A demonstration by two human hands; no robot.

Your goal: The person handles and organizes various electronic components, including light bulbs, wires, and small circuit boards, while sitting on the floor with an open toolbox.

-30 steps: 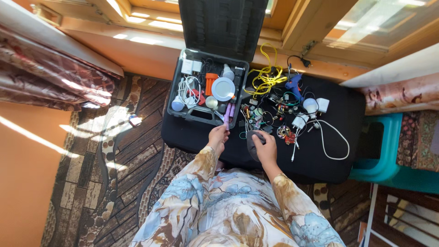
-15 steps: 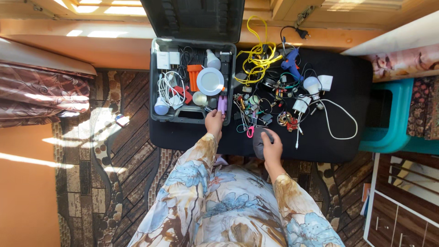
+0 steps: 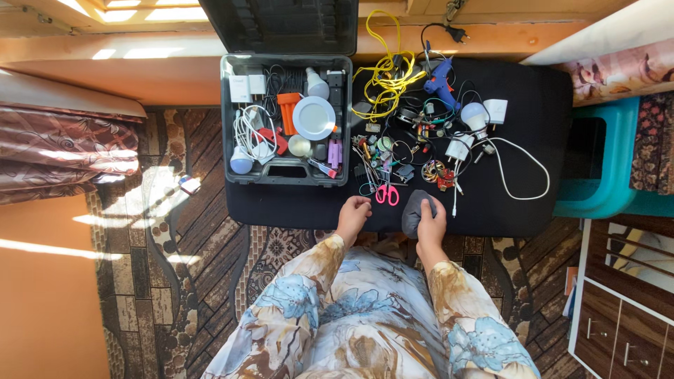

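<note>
My right hand (image 3: 431, 227) rests on a dark grey oval object (image 3: 413, 210) at the near edge of the black table (image 3: 519, 203), fingers curled over it. My left hand (image 3: 353, 213) lies on the table's near edge with its fingers loosely curled, holding nothing. Just beyond it are pink-handled scissors (image 3: 387, 194). An open grey toolbox (image 3: 285, 119) stands to the far left of the hands, filled with white chargers, an orange part, a round white lamp (image 3: 314, 117) and bulbs.
A heap of wires and small electronics (image 3: 411, 144) covers the table's middle, with a yellow cable (image 3: 382, 74), a blue glue gun (image 3: 440, 76) and a white bulb (image 3: 474, 115). A teal stool (image 3: 611, 161) stands to the right, a wooden cabinet (image 3: 621, 309) nearer. A patterned rug lies below.
My left hand pulled back from the toolbox's front edge to the table's near edge. My right hand stays on the grey object. The view shifted so the table sits farther right.
</note>
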